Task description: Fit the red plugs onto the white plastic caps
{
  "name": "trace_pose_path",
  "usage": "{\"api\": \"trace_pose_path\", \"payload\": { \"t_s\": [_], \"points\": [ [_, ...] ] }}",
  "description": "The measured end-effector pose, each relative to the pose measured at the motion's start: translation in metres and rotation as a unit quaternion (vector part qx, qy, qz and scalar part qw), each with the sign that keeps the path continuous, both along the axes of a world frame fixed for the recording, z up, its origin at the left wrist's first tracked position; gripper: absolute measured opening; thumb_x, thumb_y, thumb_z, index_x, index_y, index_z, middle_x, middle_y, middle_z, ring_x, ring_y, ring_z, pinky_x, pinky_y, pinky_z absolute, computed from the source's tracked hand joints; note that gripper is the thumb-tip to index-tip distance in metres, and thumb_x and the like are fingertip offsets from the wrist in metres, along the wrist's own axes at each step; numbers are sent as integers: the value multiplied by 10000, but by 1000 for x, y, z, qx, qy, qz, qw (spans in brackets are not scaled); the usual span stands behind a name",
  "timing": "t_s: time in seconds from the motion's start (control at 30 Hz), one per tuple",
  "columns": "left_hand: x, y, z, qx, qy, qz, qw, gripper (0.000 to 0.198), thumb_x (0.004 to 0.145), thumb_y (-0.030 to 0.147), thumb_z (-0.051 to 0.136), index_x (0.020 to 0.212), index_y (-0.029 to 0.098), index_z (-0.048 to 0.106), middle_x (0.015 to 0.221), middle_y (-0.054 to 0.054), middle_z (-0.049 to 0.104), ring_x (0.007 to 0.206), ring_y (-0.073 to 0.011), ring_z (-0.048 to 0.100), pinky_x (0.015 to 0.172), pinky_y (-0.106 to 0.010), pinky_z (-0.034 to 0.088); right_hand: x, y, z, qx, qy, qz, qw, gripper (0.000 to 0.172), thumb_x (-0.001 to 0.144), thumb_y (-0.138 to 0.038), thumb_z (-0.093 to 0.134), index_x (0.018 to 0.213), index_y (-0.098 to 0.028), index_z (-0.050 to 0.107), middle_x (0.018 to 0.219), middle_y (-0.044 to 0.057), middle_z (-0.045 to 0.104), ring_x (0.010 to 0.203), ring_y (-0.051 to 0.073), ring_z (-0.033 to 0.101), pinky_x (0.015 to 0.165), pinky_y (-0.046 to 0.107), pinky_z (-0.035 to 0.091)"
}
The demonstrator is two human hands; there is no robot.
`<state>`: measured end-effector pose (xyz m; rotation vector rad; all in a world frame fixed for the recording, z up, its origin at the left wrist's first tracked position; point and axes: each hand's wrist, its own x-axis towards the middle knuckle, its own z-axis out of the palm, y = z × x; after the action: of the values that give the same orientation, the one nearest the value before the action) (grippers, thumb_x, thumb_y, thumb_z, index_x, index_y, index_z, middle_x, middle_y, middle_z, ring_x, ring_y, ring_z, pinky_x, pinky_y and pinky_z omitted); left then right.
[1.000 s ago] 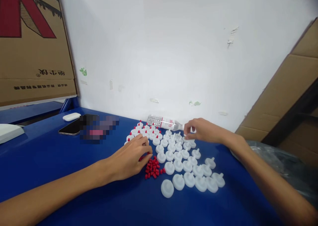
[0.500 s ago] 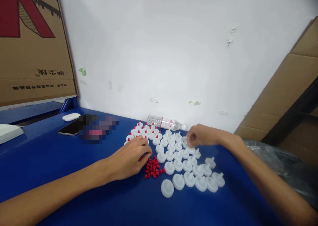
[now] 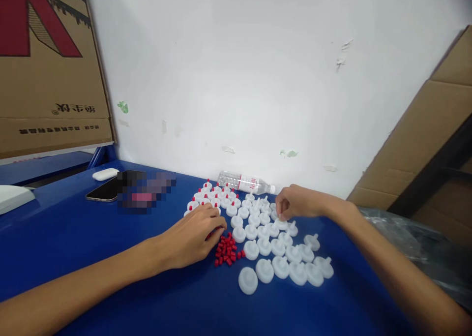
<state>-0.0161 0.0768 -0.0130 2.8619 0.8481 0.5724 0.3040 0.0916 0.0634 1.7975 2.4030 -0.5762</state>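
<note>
My left hand rests with curled fingers at the left edge of a pile of small red caps. What its fingertips hold, if anything, is hidden. My right hand reaches in from the right, thumb and fingers pinched at a white nozzle lid on the far right side of the group. Several bare white nozzle lids stand loosely together between and in front of my hands. Behind my left hand, several more white lids stand with red caps on their tips.
A clear plastic bottle lies along the white wall behind the lids. On the blue table, a phone, a white case and a blurred-out item are at the left. Cardboard leans at the right, above clear plastic sheeting.
My right hand has shifted very slightly left at the same lid. My left hand stays almost still beside the red caps.
</note>
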Motion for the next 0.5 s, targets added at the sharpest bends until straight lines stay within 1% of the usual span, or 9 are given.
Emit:
{"api": "trace_pose_path", "payload": {
  "t_s": [0.5],
  "points": [
    [-1,0,-1,1,-11,2,1000,256,994,168,433,1015,189,688,939,-78,636,904,-235,558,801,-369,448,-1,2,-2,11,2,6,1000,106,694,-277,733,774,-208,741,782,18,777,753,204,721,614,255,482]
  ]
}}
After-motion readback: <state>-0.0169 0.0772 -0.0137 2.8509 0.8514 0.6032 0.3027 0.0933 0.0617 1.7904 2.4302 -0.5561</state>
